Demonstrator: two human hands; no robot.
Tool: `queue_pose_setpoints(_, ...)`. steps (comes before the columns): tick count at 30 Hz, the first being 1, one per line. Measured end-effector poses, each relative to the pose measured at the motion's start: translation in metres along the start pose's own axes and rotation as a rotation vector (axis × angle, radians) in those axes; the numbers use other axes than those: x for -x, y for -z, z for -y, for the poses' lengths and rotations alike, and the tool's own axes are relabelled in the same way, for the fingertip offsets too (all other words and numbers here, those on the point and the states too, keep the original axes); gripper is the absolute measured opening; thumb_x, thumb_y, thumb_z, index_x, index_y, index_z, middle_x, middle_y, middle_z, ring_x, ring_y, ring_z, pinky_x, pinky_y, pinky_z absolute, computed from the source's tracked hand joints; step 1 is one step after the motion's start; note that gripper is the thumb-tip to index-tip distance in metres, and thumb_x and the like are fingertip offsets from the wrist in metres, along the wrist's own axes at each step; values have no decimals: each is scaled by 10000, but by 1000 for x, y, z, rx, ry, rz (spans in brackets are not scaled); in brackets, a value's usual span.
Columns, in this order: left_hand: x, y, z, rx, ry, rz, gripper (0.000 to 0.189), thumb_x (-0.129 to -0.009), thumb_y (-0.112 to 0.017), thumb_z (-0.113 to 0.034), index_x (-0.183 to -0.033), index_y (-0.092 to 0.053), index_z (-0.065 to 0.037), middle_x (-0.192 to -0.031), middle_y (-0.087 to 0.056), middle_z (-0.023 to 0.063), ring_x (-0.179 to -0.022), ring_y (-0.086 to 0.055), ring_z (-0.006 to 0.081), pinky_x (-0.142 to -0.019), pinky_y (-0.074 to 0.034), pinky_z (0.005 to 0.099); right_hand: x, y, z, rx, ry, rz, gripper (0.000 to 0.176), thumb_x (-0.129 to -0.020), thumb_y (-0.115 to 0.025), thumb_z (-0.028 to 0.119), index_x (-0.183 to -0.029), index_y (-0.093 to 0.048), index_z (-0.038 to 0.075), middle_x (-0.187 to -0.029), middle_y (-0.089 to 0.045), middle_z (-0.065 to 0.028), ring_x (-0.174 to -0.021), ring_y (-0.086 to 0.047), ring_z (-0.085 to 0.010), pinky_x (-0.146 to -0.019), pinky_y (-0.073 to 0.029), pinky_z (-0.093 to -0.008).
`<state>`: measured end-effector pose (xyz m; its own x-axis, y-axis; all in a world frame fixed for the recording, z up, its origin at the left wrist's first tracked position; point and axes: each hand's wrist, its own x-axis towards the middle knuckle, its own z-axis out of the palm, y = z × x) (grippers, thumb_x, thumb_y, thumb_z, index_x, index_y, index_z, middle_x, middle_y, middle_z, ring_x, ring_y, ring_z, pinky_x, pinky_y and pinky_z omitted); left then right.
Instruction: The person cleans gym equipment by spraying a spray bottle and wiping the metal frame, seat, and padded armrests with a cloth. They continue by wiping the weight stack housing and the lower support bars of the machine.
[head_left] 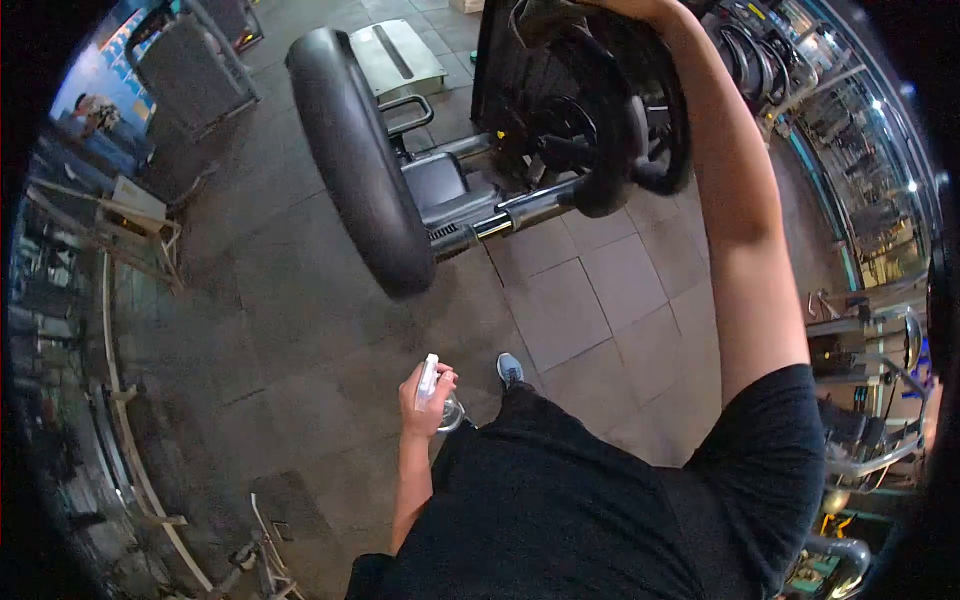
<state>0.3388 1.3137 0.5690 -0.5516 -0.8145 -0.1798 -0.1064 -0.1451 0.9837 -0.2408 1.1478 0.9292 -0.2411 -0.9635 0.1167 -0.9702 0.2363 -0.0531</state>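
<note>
- Grey square tiles are covering the workshop floor (590, 300), which is filling the middle of the frame; pale metal frames (120, 330) are leaning along the left edge, and lit shelving racks (860, 200) are curving down the right edge.
- A wide black rubber tyre (365, 160) is standing in the upper left of the frame, belonging to a dark vehicle whose shiny metal tube (520, 210) is running from the tyre towards a second black wheel (610, 120) at upper centre.
- The left hand (425, 395) is hanging in the lower centre-left, its fingers curling closed around a small clear spray bottle with a white nozzle (432, 385); the nozzle is sticking up above the fist.
- That bottle is sitting well apart from the vehicle, over bare tiles and just left of a blue-grey shoe (510, 370).
- The right arm is stretching up the right of the frame to the top edge, where the right hand (610, 6) is reaching the vehicle's dark upper part; the frame is cutting most of it off, so I cannot tell how far it is open or whether it is gripping anything.
- A black T-shirt (560, 500) is filling the bottom centre.
</note>
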Motion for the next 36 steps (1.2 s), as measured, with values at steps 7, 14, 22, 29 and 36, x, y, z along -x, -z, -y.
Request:
queue_pose_setpoints(7,-37,-17,-27,-150,-111,213,152,-977,-698,-155,-994,-688,-4,-838,-727,78,-753,-675,134,-713,-539,312,233,-76,43,-707,-127,-768,437,-1041,-604,163,-1430,-571,-34,-1300,-708,-164,-1215,-632,-181,-1081,-447,-305)
queue_pose_setpoints(14,-77,-70,-74,-293,-275,413,151,-972,-684,-113,-1049,-691,17,-907,-738,81,-807,-692,126,-744,-549,286,318,-183,86,-806,-158,-1030,422,-1029,-591,41,-1441,-564,-47,-1458,-602,-165,-1369,-550,-247,-1167,-386,-365)
queue_pose_setpoints(22,-60,-114,-51,-157,-167,80,145,-974,-669,-87,-1046,-682,39,-918,-727,97,-817,-696,149,-756,-557,308,210,-201,-10,-1006,236,-548,519,-979,-679,119,-1455,-516,-9,-1328,-647,-108,-1193,-605,-221,-1075,-449,-373)
queue_pose_setpoints(29,-47,-167,-54,-74,-100,-222,160,-979,-678,-93,-1043,-684,53,-939,-736,123,-805,-709,173,-747,-562,320,60,-101,-7,-853,699,-363,452,-938,-755,158,-1353,-648,14,-1301,-697,-111,-1179,-651,-218,-1076,-485,-393)
queue_pose_setpoints(36,-49,-227,-113,-143,-247,-235,152,-980,-675,-99,-1072,-687,21,-951,-748,106,-812,-714,155,-730,-568,308,0,-152,-33,-686,713,-477,352,-925,-666,156,-1237,-688,-5,-1070,-767,-163,-976,-735,-250,-896,-545,-395)
